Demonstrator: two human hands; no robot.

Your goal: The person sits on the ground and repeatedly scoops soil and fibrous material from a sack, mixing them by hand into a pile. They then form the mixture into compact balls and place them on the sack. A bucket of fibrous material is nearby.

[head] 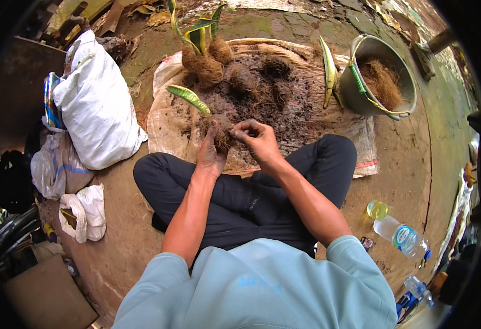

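My left hand [210, 151] holds a fibre-wrapped root ball [224, 133] from its left side, just in front of my crossed legs. From the top of the ball a single snake plant leaf [189, 98] leans up to the left. The fingertips of my right hand [253, 137] are pinched together at the ball's right edge; whether they grip a strand of fibre is too small to tell. Dark soil smudges both hands. Beyond them, dark potting soil [281, 117] and more fibre-covered clumps [242, 78] lie on a woven sack [164, 119].
Wrapped snake plants [203, 66] stand at the sack's far left. At right are a loose leaf [329, 70] and a bucket [349, 98] with coconut fibre [378, 84]. A full white sack [96, 107] stands left. A plastic bottle [405, 238] and a cup of yellowish liquid [377, 210] are near my right knee.
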